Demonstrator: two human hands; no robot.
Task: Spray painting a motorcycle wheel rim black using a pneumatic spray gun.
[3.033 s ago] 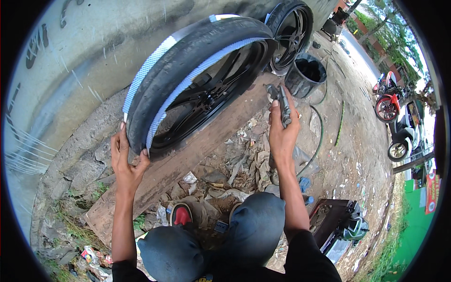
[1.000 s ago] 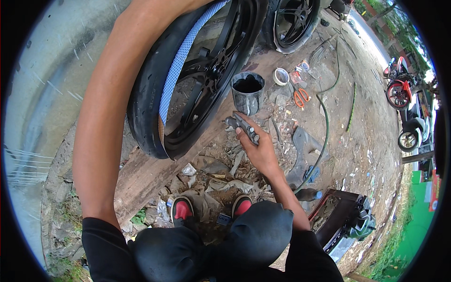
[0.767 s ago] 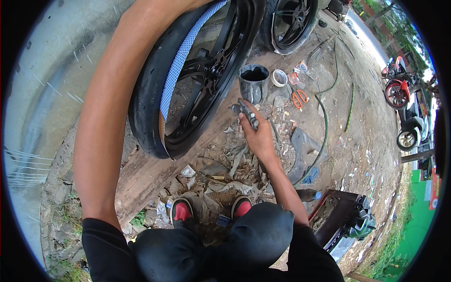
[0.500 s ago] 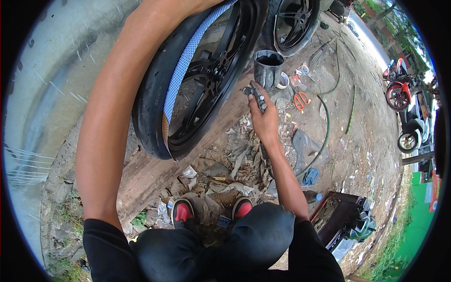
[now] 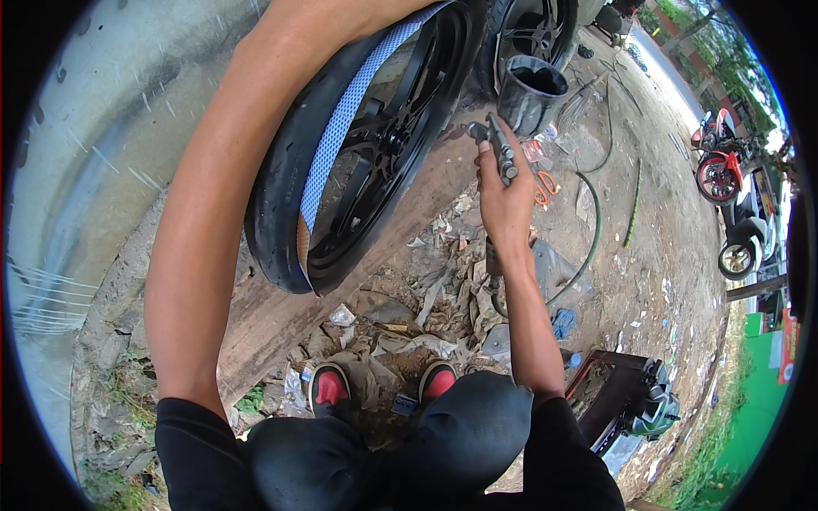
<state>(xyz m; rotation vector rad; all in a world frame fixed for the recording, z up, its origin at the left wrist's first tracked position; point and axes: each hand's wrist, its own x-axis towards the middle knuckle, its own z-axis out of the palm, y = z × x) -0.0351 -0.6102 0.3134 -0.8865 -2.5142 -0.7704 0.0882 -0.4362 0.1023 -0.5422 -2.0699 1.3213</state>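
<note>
My right hand (image 5: 509, 200) is wrapped round a spray gun (image 5: 496, 146) with a dark, paint-smeared cup (image 5: 530, 104) at its far end. To its left a black motorcycle wheel (image 5: 372, 149) leans upright, its tyre (image 5: 281, 192) still on. Between tyre and rim runs a strip of blue-and-white patterned masking (image 5: 341, 119), turning tan at its lower end. My left forearm stretches over the tyre toward the top of the wheel. The left hand itself lies past the upper edge of the picture.
A second black wheel (image 5: 535, 30) stands behind. Under the wheel runs a wooden plank (image 5: 281, 328). Orange-handled scissors (image 5: 545, 186) and a green hose (image 5: 594, 223) lie on the littered ground to the right. A dark frame-like box (image 5: 609, 387) sits near my right knee. Motorcycles (image 5: 720, 175) are parked far right.
My right hand has moved right and slightly away from me with the spray gun, so its cup now covers part of the litter beside the scissors. The wheel stays about where it was.
</note>
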